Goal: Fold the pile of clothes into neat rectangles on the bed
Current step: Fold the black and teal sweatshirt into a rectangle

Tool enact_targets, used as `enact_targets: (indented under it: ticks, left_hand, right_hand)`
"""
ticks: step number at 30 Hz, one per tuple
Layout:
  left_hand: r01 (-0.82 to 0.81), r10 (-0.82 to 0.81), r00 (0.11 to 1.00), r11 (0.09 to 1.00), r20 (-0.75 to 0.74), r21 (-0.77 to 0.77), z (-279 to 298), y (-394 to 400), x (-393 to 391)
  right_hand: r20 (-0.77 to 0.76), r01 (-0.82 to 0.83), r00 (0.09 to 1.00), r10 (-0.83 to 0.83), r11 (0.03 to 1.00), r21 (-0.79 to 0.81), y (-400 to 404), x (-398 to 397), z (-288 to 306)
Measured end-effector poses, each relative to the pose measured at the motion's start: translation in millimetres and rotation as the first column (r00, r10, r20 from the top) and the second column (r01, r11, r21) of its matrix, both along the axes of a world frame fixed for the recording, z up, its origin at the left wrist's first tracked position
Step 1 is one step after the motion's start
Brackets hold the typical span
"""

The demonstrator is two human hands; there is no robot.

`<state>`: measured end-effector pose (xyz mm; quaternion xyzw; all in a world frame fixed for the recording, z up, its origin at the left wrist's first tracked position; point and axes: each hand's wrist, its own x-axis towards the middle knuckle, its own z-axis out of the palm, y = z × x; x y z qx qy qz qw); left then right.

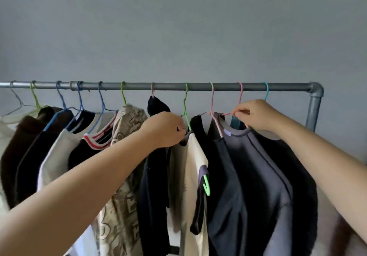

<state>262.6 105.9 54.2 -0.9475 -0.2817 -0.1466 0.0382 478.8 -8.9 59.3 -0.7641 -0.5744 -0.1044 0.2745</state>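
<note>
— Where are the clothes?

— Hanging in a row on a grey metal pipe rail [158, 86] that runs across the view in front of a grey wall [178, 27]. The rail turns down through an elbow joint [316, 89] at 3 o'clock. No bed is in view.

— What is the left hand doing?

— The left hand [165, 129] reaches up from 7 o'clock to the middle of the row. Its fingers [179, 134] are curled tight around the dark neck edge of a cream T-shirt [193, 166], right where the green wire hanger [186, 106] meets the collar.

— And the right?

— The right hand [256, 114] comes in from 4 o'clock. Its fingers [241, 113] pinch the thin shoulder wire of a pink hanger [240, 92], just above the collar of a grey T-shirt [258, 166] with dark sleeves.

— What else hangs there?

— Toward 9 o'clock: a beige patterned shirt [123, 156] on a lime hanger, a top with a red and white striped collar [95, 143], a dark brown garment [19, 146] and a bare grey wire hanger [17, 100]. A black garment [155, 176] hangs behind the left wrist. A navy top [224, 176] hangs between the cream and grey shirts on a pale pink hanger [215, 116]. A teal hanger [266, 91] is the last one before the elbow joint.
</note>
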Motion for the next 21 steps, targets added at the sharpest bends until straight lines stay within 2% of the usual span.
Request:
enact_targets:
  ticks: [5, 7, 8, 9, 11, 13, 16, 18, 21]
  left_hand:
    - [0.066, -0.066, 0.998, 0.998, 0.021, 0.023, -7.5, -17.6, 84.0]
    - [0.111, -0.112, 0.994, 0.992, 0.020, 0.067, -8.8, -21.4, 112.2]
    - [0.144, -0.146, 0.989, 0.985, 0.020, 0.094, -8.0, -22.1, 126.2]
    - [0.177, -0.180, 0.984, 0.977, 0.012, 0.116, -6.5, -22.1, 138.9]
    - [0.238, -0.239, 0.971, 0.957, -0.014, 0.165, -3.5, -23.3, 158.5]
    - [0.305, -0.304, 0.952, 0.928, -0.036, 0.213, -1.9, -22.4, 175.9]
    - [0.398, -0.383, 0.917, 0.882, -0.109, 0.252, 1.4, -15.4, 196.0]
    - [0.468, -0.429, 0.882, 0.842, -0.192, 0.269, 2.1, -9.4, 206.1]
    - [0.517, -0.425, 0.820, 0.837, -0.384, 0.179, -2.9, -4.3, 220.6]
  right_hand:
    - [-0.013, 0.246, 0.969, -0.246, 0.964, 0.099, -0.4, 86.7, -11.1]
    - [-0.118, 0.336, 0.940, -0.321, 0.932, 0.136, 5.6, 116.1, -15.3]
    - [-0.207, 0.353, 0.922, -0.326, 0.930, 0.106, 10.2, 128.4, -15.1]
    - [-0.311, 0.336, 0.899, -0.307, 0.941, 0.043, 15.3, 138.0, -15.6]
    - [-0.489, 0.199, 0.848, -0.203, 0.978, -0.062, 24.1, 149.2, -19.0]
    - [-0.563, 0.089, 0.817, -0.123, 0.992, -0.088, 28.9, 157.8, -19.3]
    - [-0.527, -0.049, 0.849, -0.040, 0.987, -0.155, 31.2, 174.8, -11.9]
    - [-0.439, -0.118, 0.899, -0.006, 0.960, -0.254, 30.1, 179.2, -4.5]
    - [-0.323, -0.153, 0.946, 0.041, 0.932, -0.329, 34.2, 185.0, -6.2]
